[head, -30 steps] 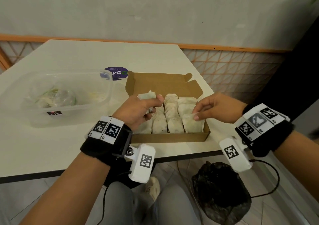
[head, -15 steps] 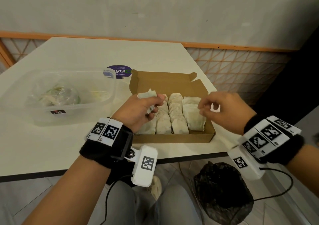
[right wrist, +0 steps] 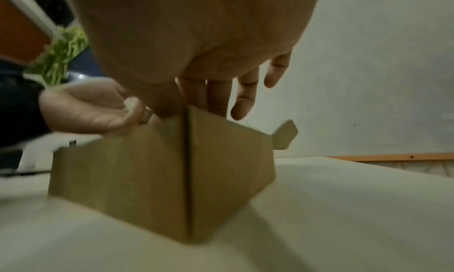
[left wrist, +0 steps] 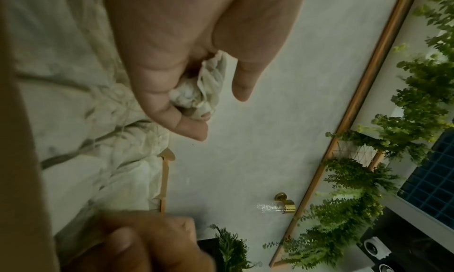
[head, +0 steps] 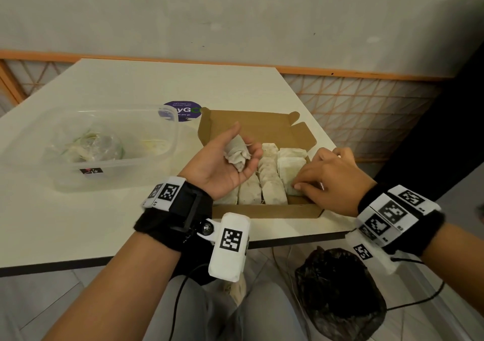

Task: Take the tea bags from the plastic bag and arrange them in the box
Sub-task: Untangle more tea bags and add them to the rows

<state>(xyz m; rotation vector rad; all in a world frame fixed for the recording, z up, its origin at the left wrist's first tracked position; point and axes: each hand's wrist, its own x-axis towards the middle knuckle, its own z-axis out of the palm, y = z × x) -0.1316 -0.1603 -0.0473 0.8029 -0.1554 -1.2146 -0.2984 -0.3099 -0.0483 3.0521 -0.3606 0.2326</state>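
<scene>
An open brown cardboard box (head: 264,211) sits near the table's front edge, with rows of tea bags (head: 271,183) laid flat inside. My left hand (head: 222,169) hovers palm up over the box's left side. Its fingers curl round a crumpled bunch of tea bags (head: 237,155), seen close in the left wrist view as tea bags (left wrist: 196,87). My right hand (head: 330,178) reaches into the near right corner of the box (right wrist: 147,169), its straight fingers (right wrist: 245,93) and thumb touching the nearest tea bag of the right row (head: 289,173). The plastic bag (head: 89,148) lies in a clear tub.
The clear plastic tub (head: 146,181) stands left of the box on the white table (head: 78,230). A purple round sticker (head: 182,110) lies behind the box. A black bag (head: 337,293) sits on the floor under the table edge. The wall is close behind.
My left hand has turned palm up, showing the tea bags it holds. My right hand rose with a small white tag, then came back down onto the near right tea bag.
</scene>
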